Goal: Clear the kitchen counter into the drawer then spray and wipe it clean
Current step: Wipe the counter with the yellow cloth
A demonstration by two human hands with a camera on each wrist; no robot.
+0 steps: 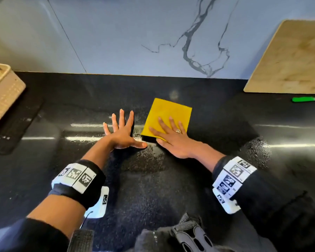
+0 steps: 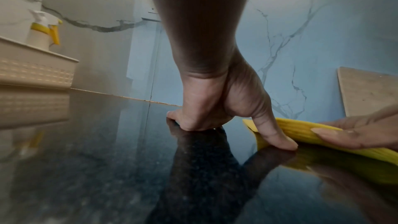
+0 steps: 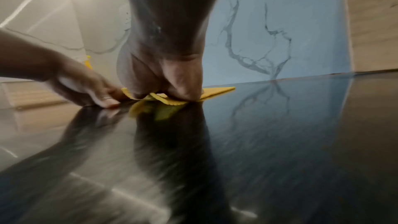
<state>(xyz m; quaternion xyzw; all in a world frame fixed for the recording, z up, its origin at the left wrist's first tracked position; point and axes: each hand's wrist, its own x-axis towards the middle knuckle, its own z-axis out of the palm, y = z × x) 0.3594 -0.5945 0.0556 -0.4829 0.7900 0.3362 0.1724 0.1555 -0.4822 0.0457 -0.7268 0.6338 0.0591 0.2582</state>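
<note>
A folded yellow cloth (image 1: 168,110) lies flat on the glossy black counter (image 1: 80,91), near its middle. My right hand (image 1: 171,135) presses on the cloth with straight, spread fingers, thumb at its near corner. Just left of the cloth my left hand (image 1: 121,132) rests flat on the counter, fingers splayed, thumb tip close to the cloth's near corner. Fine spray droplets speckle the counter around both hands. In the left wrist view the cloth (image 2: 301,129) shows behind my left thumb (image 2: 273,132). The right wrist view shows the cloth (image 3: 217,91) under my right palm (image 3: 163,77).
A beige perforated basket (image 1: 4,93) stands at the left on a dark mat (image 1: 15,124); a white spray bottle (image 2: 43,30) with yellow trim stands in it. A wooden cutting board (image 1: 289,59) leans against the marble backsplash at the right, a green pen (image 1: 305,99) below it.
</note>
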